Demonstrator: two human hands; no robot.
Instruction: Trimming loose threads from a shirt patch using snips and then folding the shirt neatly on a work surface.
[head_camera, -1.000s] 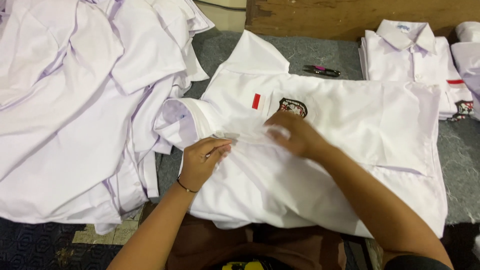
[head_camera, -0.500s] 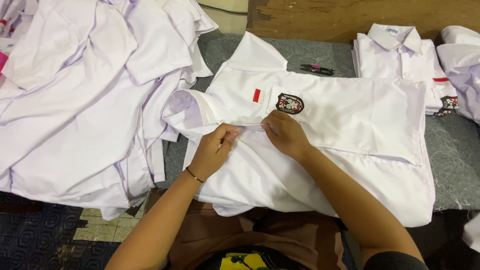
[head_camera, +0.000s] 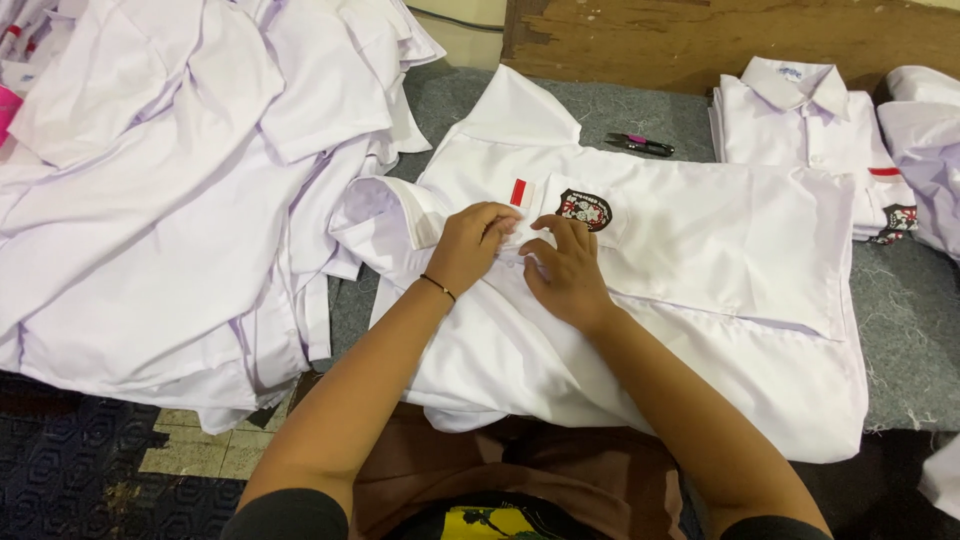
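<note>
Both hands have come together since the earlier frame. From the head view, left hand (head_camera: 472, 243) and right hand (head_camera: 565, 268) pinch the front placket of the white shirt (head_camera: 700, 270), spread at the bench's middle. Better to keep this grip small and the cloth flat, edges aligned under the chest badge (head_camera: 585, 208).

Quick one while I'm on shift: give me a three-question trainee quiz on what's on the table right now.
1. True or false: both hands rest on the spread white shirt.
2. Which lies beyond that shirt, near the wooden board? A) thread snips B) an iron C) a ruler
3. Fill in: the heap of loose shirts lies on the person's ____ side.

Key:
1. True: left hand and right hand meet near the chest badge.
2. A, thread snips.
3. Left.
</note>
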